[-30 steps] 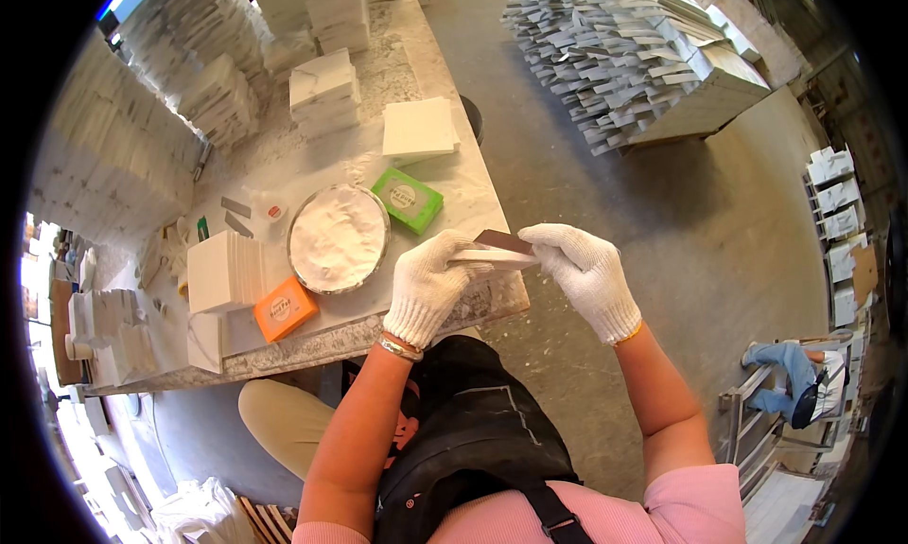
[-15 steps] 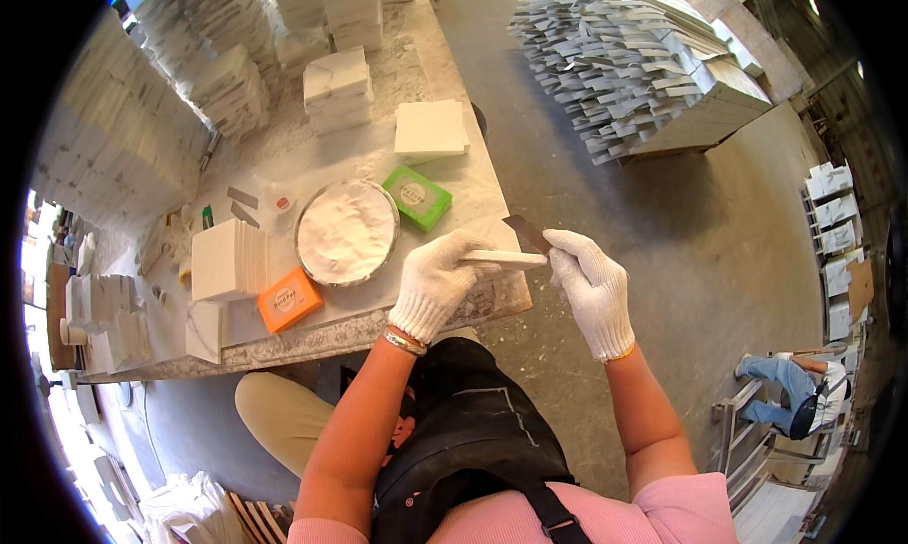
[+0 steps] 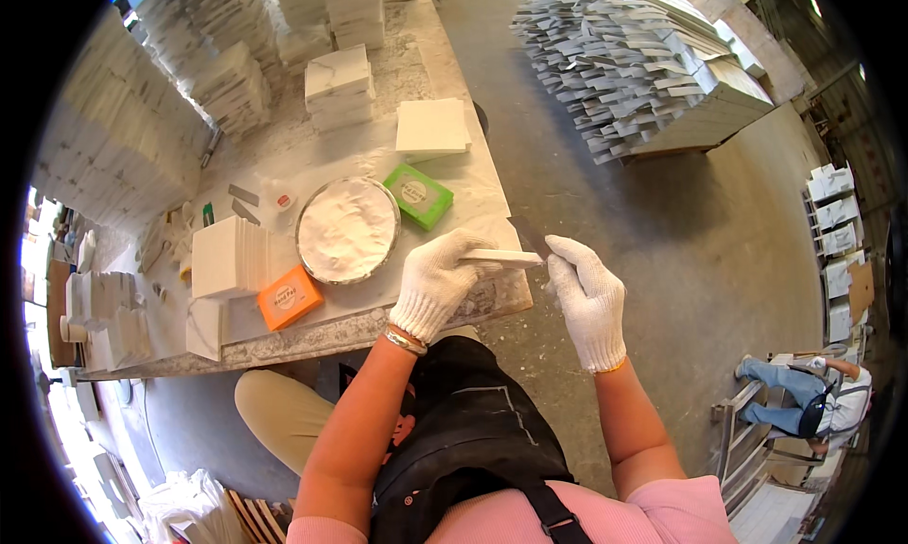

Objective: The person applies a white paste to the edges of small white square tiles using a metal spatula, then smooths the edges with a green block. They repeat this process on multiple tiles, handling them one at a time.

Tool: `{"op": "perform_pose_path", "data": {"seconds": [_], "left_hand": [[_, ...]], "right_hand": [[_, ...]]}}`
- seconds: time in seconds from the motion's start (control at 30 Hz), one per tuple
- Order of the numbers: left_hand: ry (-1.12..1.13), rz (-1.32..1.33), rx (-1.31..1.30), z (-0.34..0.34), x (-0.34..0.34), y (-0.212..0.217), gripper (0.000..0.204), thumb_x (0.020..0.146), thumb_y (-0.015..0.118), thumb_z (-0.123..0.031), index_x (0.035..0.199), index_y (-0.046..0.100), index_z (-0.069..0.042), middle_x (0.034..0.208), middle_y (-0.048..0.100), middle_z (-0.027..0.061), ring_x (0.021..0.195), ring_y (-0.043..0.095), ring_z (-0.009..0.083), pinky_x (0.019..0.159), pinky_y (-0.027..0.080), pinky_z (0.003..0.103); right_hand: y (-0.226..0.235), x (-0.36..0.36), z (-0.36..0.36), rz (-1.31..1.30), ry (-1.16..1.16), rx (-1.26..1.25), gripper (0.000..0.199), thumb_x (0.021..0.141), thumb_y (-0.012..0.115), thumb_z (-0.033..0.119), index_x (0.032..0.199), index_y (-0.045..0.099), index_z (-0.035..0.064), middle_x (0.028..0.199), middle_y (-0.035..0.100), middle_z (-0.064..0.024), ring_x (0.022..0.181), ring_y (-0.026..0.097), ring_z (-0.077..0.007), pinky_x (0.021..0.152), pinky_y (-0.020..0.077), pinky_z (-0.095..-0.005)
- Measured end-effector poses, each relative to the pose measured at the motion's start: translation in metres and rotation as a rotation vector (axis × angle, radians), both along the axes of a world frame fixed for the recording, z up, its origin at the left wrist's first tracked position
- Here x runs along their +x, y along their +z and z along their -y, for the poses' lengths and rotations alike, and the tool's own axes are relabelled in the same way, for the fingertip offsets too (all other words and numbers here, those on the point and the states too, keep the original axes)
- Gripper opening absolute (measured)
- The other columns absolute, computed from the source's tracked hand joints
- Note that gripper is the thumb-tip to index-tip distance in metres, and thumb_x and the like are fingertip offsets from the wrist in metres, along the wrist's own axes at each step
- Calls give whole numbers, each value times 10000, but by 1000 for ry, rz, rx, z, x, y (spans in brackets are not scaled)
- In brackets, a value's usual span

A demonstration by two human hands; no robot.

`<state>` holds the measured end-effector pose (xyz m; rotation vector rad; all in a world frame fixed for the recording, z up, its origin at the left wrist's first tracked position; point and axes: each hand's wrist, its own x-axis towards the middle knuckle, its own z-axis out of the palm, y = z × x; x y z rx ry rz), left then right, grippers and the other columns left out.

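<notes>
Both my hands wear white knitted gloves and meet just past the table's right corner. A white tile [image 3: 503,257], seen edge-on, is gripped in my left hand [image 3: 437,277]. Pinched in my right hand [image 3: 588,298] is a thin flat metal scraper blade [image 3: 527,236], which lies at the tile's right end. Left of my hands stands a round pan [image 3: 301,243] filled with white paste [image 3: 346,228]. Beside the pan are a green block [image 3: 418,198] and an orange block [image 3: 289,298]. Two more metal blades [image 3: 243,203] rest behind the pan.
On the table [image 3: 454,303] stand a row of tiles [image 3: 227,258], a short pile of tiles [image 3: 432,127] and tall tile stacks [image 3: 113,147]. A large heap of narrow strips [image 3: 615,71] sits across the floor. At the right, a person [image 3: 794,393] is by a wooden frame.
My right hand has shifted slightly toward me and left, and the blade has tilted more steeply at the tile's end. My left hand keeps its place. The person at the right has changed posture.
</notes>
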<state>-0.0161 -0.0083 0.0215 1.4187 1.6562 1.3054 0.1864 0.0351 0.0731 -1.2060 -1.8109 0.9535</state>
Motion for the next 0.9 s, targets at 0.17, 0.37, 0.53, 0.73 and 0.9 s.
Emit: {"op": "perform_pose_path", "data": {"seconds": [0.17, 0.37, 0.53, 0.73, 0.9], "left_hand": [[-22, 96, -11, 1, 2, 11, 210, 832, 741, 3, 1041, 733, -13, 957, 774, 89, 866, 720, 139, 810, 566, 283], [-33, 38, -5, -2, 1, 0, 205, 855, 737, -14, 1058, 719, -8, 973, 774, 95, 875, 712, 123, 818, 567, 277], [-29, 184, -72, -7, -1, 4, 284, 864, 751, -38, 1141, 691, -12, 985, 762, 69, 902, 695, 121, 825, 558, 270], [-147, 69, -292, -33, -24, 23, 441, 919, 704, -253, 1288, 653, -17, 1129, 738, 130, 1007, 694, 195, 906, 540, 327], [-328, -240, -246, -65, -29, 10, 559, 894, 711, -289, 1375, 608, -21, 1273, 682, 208, 1136, 664, 324, 983, 511, 371]], "right_hand": [[-5, -18, 8, -11, 66, 111, 199, 953, 694, 33, 1150, 709, 16, 955, 748, -159, 740, 698, -158, 705, 558, -301], [2, -7, 1, -46, -30, -69, 196, 937, 710, 44, 1133, 710, 30, 943, 740, -176, 748, 730, -241, 700, 557, -309], [-11, -15, 5, -55, 218, 227, 287, 978, 679, 65, 1263, 682, 29, 914, 741, -100, 747, 663, -105, 696, 547, -270], [10, 36, -13, -239, -82, -356, 371, 997, 666, 129, 1352, 629, 27, 904, 709, -43, 774, 637, -76, 663, 506, -220], [-23, 63, -19, -203, -58, -464, 286, 997, 645, 152, 1249, 656, 16, 950, 738, -52, 770, 645, -74, 664, 485, -227]]}}
